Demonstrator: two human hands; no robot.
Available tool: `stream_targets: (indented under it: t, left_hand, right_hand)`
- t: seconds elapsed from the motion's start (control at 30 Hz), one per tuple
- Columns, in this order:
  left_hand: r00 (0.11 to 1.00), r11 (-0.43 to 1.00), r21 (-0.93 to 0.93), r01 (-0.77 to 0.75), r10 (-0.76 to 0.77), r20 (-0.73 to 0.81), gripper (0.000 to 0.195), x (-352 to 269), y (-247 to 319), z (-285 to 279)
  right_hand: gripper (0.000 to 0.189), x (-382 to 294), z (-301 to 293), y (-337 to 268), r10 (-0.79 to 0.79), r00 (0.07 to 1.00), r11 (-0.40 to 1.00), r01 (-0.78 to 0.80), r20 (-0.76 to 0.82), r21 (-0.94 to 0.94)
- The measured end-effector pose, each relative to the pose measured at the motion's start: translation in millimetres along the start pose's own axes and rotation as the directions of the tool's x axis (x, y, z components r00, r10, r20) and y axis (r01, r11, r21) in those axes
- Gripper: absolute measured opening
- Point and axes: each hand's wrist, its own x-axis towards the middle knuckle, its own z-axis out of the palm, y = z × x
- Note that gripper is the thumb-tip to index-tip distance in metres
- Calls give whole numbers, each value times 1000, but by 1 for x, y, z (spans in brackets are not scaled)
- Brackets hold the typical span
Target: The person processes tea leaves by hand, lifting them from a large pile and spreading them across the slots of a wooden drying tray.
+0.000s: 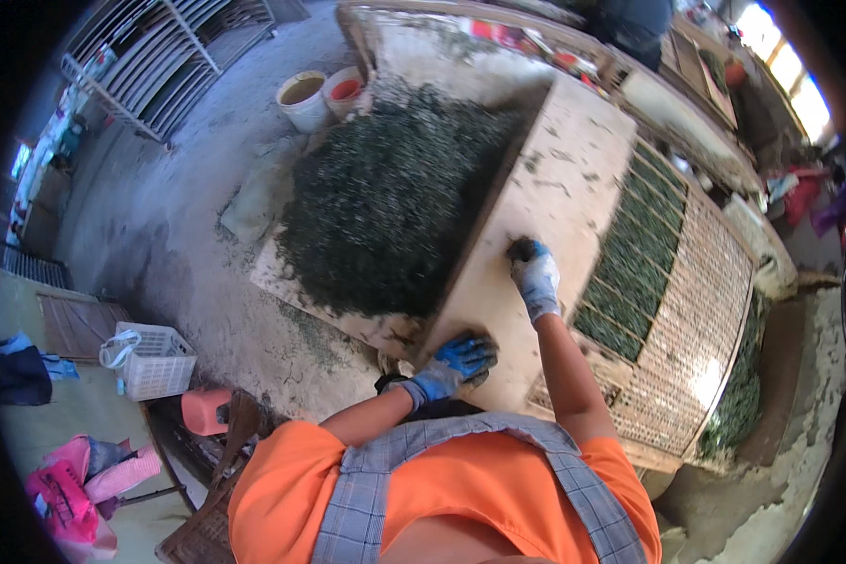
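My right hand [536, 276], in a soiled white and blue glove, grips a dark clump [520, 249] against a pale board [515, 204]. My left hand [465, 358], gloved in blue, lies low over the near end of the same board. Its fingertips look dark, and motion blur hides whether anything is under them. Scraps of dark green leaf are scattered on the board's far part. Left of the board rises a large heap of dark green leafy material [388, 197]. Right of it, a frame holds rows of the green material [634, 254] between thin strips.
A woven mat [698, 303] lies beyond the rows at right. Two buckets [302, 99] stand behind the heap at left. On the floor side are a white plastic crate [156, 363], a pink stool [204, 411] and a slatted rack [155, 67]. A person [631, 28] stands at the back.
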Motion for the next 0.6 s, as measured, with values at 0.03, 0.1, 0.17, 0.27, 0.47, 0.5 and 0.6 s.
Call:
stream_targets:
  t: [0.03, 0.1, 0.17, 0.27, 0.47, 0.5, 0.6]
  left_hand:
    - [997, 999, -2, 49, -49, -54, 56, -15, -9, -18]
    - [945, 891, -360, 276, -319, -65, 55, -56, -43, -69]
    - [763, 766, -402, 502, -610, -212, 41, -96, -56, -114]
    - [451, 584, -403, 704, -807, -381, 30, -172, -89, -141]
    - [-3, 131, -733, 668, -984, -178, 28, -304, -88, -107]
    - [-103, 83, -871, 484, -983, -151, 28, -318, -87, -91]
    - [-294, 14, -980, -197, -955, 45, 29, -345, -83, -51]
  right_hand:
    - [34, 10, 18, -27, -20, 1000, 990, 18, 17, 138]
    - [35, 21, 64, -89, -48, 997, 918, 22, 56, 395]
    - [56, 37, 102, -145, -235, 972, 971, 236, 29, -42]
    - [98, 69, 117, -277, -189, 900, 708, 402, 394, -581]
    - [119, 219, 144, -269, 290, 891, 898, -127, 350, -421]
    - [99, 217, 149, -272, 188, 948, 905, -66, 256, -420]
    - [56, 195, 155, -261, -44, 983, 979, 78, 179, -187]
